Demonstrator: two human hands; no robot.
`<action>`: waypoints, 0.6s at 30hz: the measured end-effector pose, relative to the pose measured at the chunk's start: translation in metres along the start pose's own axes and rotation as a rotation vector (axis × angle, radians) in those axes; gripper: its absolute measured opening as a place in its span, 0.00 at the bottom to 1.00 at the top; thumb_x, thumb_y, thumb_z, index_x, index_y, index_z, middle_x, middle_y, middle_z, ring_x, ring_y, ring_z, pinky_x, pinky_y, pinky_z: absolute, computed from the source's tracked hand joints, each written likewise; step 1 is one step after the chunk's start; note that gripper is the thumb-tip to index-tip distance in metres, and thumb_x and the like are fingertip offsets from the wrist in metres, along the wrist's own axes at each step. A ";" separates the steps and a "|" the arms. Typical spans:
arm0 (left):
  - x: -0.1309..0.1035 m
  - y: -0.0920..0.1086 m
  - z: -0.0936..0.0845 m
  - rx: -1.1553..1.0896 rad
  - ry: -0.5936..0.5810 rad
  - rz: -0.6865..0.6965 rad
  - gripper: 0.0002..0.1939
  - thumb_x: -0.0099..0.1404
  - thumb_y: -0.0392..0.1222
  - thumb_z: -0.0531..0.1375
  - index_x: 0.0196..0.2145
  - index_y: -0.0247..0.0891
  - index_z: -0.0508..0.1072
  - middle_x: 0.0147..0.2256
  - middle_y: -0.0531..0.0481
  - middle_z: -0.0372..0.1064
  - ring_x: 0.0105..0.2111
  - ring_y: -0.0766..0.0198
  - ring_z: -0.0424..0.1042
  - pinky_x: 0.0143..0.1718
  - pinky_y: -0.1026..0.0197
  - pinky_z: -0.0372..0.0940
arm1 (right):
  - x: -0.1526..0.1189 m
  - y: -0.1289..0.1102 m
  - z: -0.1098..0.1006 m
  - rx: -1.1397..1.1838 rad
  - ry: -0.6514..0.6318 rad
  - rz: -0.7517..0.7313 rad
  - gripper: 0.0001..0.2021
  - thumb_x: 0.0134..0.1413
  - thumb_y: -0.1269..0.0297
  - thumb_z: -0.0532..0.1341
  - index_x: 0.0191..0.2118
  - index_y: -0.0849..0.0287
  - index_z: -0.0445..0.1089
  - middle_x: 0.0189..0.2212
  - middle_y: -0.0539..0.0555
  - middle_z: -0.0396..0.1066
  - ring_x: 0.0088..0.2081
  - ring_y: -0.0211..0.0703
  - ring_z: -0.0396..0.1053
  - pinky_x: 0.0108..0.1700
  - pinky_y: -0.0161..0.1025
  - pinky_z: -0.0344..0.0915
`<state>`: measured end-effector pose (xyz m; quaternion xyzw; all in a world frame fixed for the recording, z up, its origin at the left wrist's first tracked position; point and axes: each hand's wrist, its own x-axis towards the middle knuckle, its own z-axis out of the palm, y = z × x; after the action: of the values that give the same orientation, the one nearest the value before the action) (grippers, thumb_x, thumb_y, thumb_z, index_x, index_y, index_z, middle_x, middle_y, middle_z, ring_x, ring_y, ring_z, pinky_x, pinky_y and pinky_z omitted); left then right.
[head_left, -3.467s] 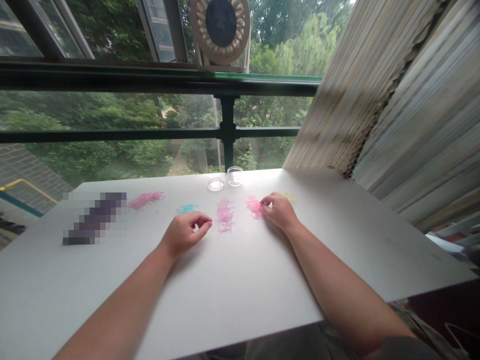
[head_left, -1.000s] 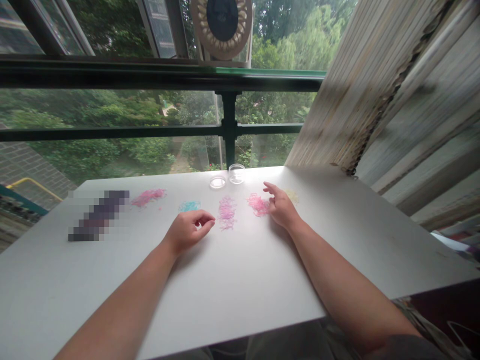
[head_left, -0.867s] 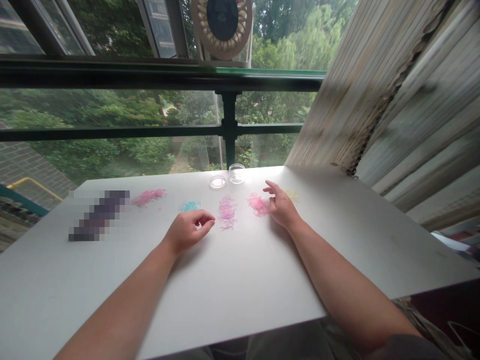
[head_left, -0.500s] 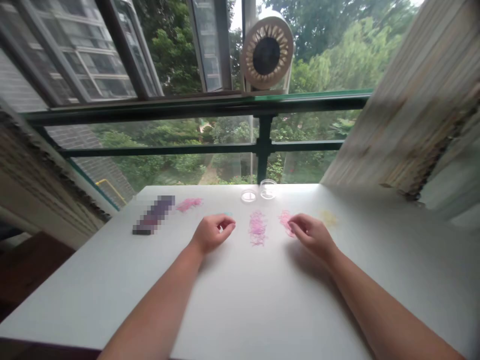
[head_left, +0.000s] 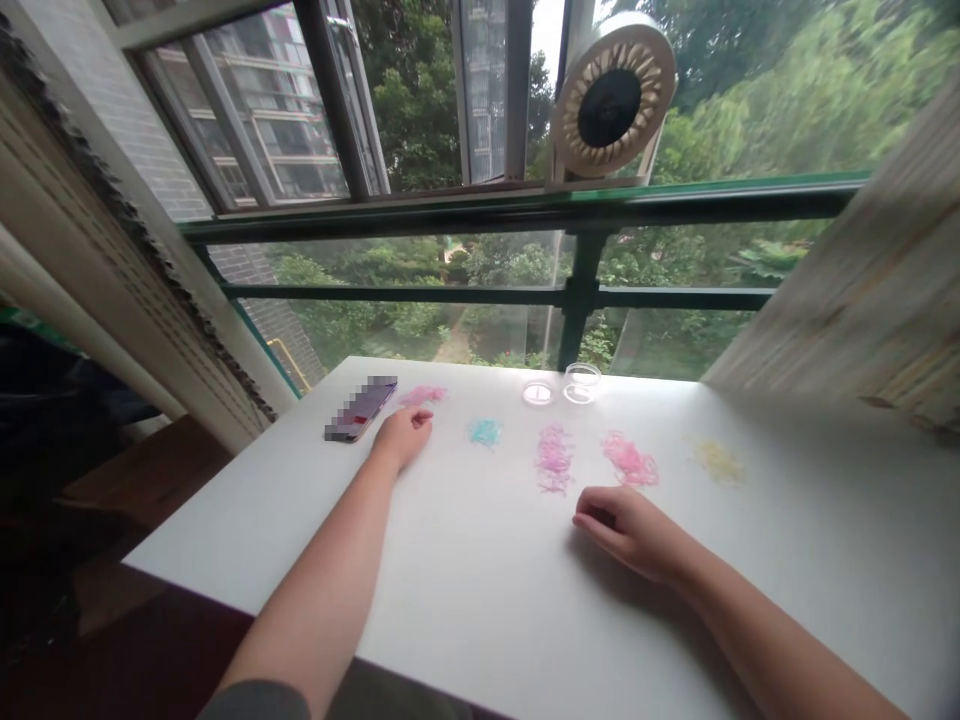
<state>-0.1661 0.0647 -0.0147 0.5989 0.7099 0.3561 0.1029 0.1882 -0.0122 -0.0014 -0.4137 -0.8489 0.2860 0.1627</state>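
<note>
My left hand (head_left: 403,438) is just in front of a mixed pink pile (head_left: 426,394) of thin strands that look like small rubber bands. Its fingers are curled to a pinch, and what they hold, if anything, is hidden. A turquoise pile (head_left: 486,432) lies to its right. My right hand (head_left: 626,527) is closed over the white table (head_left: 465,580), thumb against the fingers, with no visible item between them. Beyond it are a bright pink pile (head_left: 631,460) and a purple-pink pile (head_left: 554,460). A pale yellow pile (head_left: 718,461) lies farther right.
A clear round lid (head_left: 538,394) and a clear round container (head_left: 581,383) stand near the back edge. A phone (head_left: 364,410), partly pixelated, lies at the left. Behind the table are a green railing (head_left: 480,295) and a round fan (head_left: 615,100); a curtain (head_left: 847,290) hangs at the right.
My left hand has moved left from the turquoise pile to the mixed pink pile. My right hand has drawn back from the bright pink pile. The view has turned left.
</note>
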 end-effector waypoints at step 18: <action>0.005 0.012 0.008 0.166 -0.061 -0.013 0.14 0.55 0.47 0.58 0.36 0.40 0.78 0.34 0.48 0.76 0.34 0.58 0.73 0.35 0.62 0.65 | 0.004 -0.004 0.001 -0.051 -0.010 0.053 0.08 0.53 0.64 0.54 0.26 0.59 0.64 0.21 0.48 0.65 0.23 0.34 0.57 0.25 0.31 0.51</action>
<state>-0.1539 0.0729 -0.0114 0.6113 0.7375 0.2767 0.0768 0.1823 -0.0116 0.0004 -0.4388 -0.8453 0.2706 0.1402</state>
